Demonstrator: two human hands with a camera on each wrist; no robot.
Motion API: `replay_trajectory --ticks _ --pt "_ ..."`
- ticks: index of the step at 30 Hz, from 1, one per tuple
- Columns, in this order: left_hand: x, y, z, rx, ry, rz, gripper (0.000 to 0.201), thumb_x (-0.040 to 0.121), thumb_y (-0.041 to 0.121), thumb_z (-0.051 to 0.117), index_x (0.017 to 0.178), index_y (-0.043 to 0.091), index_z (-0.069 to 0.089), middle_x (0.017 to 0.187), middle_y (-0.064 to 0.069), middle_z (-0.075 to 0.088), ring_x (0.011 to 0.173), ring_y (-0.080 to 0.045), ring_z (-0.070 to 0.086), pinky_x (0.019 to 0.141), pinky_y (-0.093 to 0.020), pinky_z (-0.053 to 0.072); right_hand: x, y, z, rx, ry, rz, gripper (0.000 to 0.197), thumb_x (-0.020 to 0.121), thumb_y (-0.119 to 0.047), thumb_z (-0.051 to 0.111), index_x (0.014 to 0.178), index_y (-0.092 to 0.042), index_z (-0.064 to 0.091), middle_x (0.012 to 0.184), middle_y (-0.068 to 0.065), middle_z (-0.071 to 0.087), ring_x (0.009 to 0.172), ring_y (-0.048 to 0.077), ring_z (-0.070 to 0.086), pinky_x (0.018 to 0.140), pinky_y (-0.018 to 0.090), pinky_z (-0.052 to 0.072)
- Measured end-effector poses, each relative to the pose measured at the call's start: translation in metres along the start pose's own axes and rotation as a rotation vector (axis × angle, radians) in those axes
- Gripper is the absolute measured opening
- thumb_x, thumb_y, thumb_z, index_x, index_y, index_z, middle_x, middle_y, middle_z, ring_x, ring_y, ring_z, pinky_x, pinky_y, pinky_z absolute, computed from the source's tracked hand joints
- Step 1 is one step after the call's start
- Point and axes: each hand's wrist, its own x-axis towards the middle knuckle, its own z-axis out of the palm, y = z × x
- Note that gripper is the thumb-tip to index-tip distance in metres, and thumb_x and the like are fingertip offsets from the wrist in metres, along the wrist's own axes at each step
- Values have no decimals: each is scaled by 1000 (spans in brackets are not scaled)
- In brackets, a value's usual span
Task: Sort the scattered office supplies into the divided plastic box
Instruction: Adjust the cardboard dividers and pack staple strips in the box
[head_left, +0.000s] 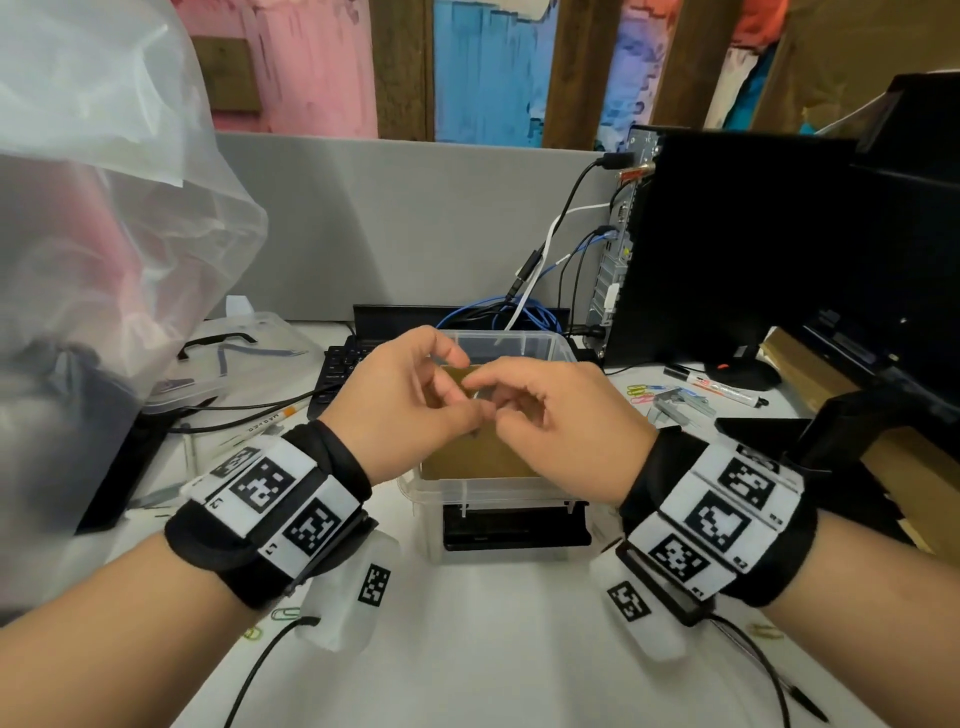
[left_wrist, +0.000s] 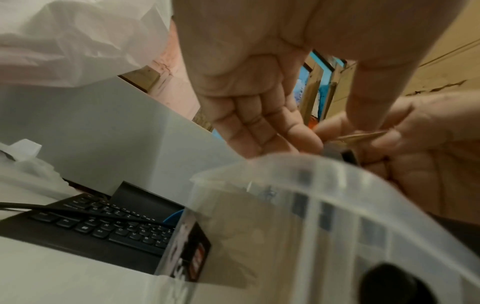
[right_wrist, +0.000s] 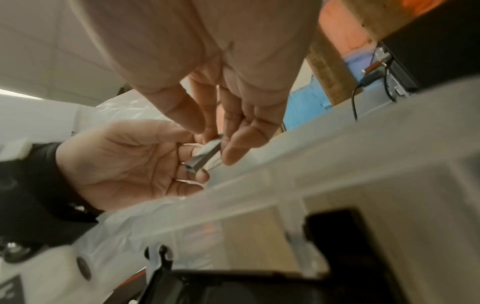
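Both hands met over the clear plastic box (head_left: 540, 347) at table centre. My right hand (head_left: 563, 413) pinched a grey staple strip (right_wrist: 205, 153) between thumb and fingers; my left hand (head_left: 402, 402), fingers loosely curled, touched it. More staples (head_left: 680, 408) lay far right.

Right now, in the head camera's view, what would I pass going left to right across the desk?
Plastic bag → keyboard → plastic box → coloured paper clips → marker
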Motion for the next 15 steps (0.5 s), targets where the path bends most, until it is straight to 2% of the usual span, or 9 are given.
replay_trajectory --ticks 1,3,5,6,8,9,11,13,15 --pt "0 -2 -3 -14 6 11 40 60 36 76 90 16 57 63 -4 67 64 -28 64 75 -44 53 2 0 -3 7 -38 26 34 85 -10 52 107 -30 68 79 -13 69 73 1 60 66 7 42" --pt "1 -9 -13 -36 57 28 40 60 48 71 83 17 63 71 -13 65 67 -30 60 78 -48 51 7 1 -8 -8 -112 91 35 87 -7 49 105 -30 69 74 -15 67 71 5 60 66 13 45" --pt "3 -19 -22 -30 95 22 31 66 45 66 79 16 65 79 -19 65 74 -33 60 83 -52 51 12 3 -9 -54 -214 162 35 89 -8 48 107 -30 69 77 -12 67 75 5 63 71 17 47" --pt "5 -26 -26 1 101 25 20 72 37 66 78 18 66 80 -16 66 76 -32 62 83 -51 53 16 4 -8 -60 -286 197 35 90 -8 47 108 -30 68 79 -11 68 77 4 64 72 17 48" --pt "6 -41 -29 112 101 41 1 80 22 64 79 23 64 80 -4 67 78 -21 63 79 -41 54 25 7 -4 -65 -440 263 37 92 -5 44 109 -29 67 84 -9 68 78 4 66 72 15 47" --pt "5 -48 -29 165 93 55 4 79 21 63 80 25 64 81 2 66 79 -16 62 80 -37 53 28 7 -2 -73 -510 289 38 92 -4 43 109 -28 67 85 -7 69 76 3 66 71 14 47" --pt "4 -58 -27 229 48 101 7 77 25 62 83 29 62 86 5 64 84 -14 61 82 -29 51 38 10 4 -69 -630 346 39 92 0 42 110 -23 67 83 -5 68 64 -2 63 59 9 44" --pt "3 -63 -25 286 24 162 8 77 28 61 84 31 61 90 6 61 88 -10 58 80 -15 44 47 14 9 -39 -740 413 37 92 4 43 112 -15 67 71 -8 65 48 -5 55 47 6 39" --pt "6 -66 -25 331 9 220 9 78 29 60 87 29 63 91 9 57 91 -10 56 81 -18 43 55 17 15 -17 -825 466 34 91 5 47 113 -11 67 61 -13 61 43 -3 52 43 7 38"
